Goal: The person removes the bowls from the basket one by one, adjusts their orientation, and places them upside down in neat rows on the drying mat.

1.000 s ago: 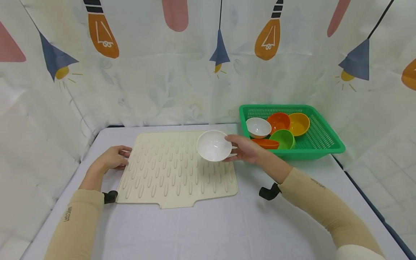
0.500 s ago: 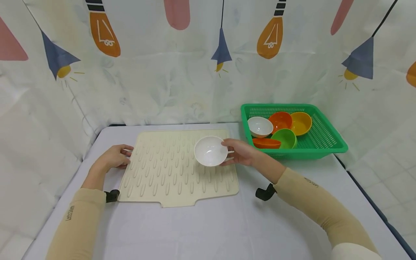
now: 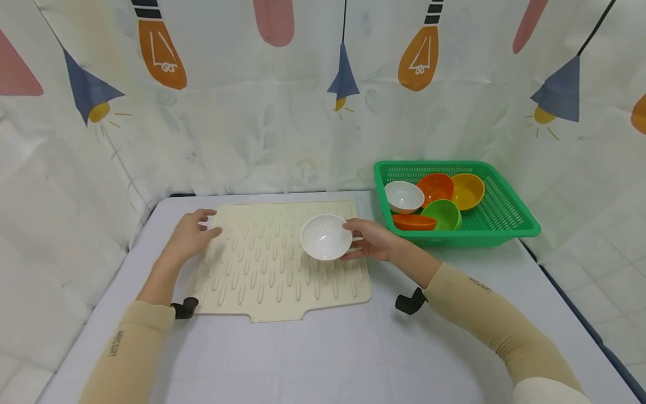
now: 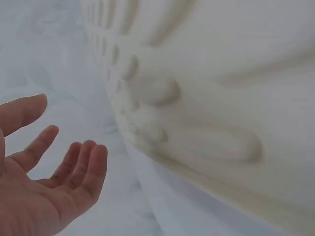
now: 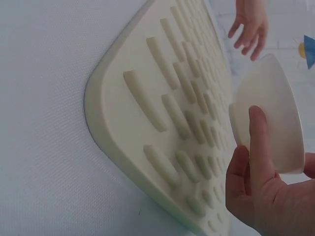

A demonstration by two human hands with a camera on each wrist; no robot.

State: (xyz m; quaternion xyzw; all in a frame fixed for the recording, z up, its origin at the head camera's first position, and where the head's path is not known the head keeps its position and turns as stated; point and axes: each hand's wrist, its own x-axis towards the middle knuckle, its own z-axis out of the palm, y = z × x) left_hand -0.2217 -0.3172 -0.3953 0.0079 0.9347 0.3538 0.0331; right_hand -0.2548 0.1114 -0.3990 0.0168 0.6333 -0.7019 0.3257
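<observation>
My right hand (image 3: 370, 238) grips a small white bowl (image 3: 326, 237) at its right side, fingers beneath and thumb at the rim. The bowl is held over the right half of a cream draining mat (image 3: 272, 269) with raised oval ridges. In the right wrist view the white bowl (image 5: 270, 113) is tilted, its foot toward the fingers. Nothing is in my left hand (image 3: 192, 235), which hovers over the mat's left edge with fingers spread. Seen from the left wrist, the left hand (image 4: 64, 182) is apart from the mat (image 4: 211, 118).
A green plastic basket (image 3: 504, 230) stands at the table's back right. Inside are a white bowl (image 3: 404, 196), an orange bowl (image 3: 436, 188), a yellow bowl (image 3: 467, 191), a green bowl (image 3: 442, 215) and an orange piece (image 3: 414, 223). A patterned curtain (image 3: 227, 129) hangs behind the table (image 3: 323, 359).
My right hand has moved the white bowl slightly left and toward me. The left hand has lifted from the mat's left edge and moved right, its fingers spreading.
</observation>
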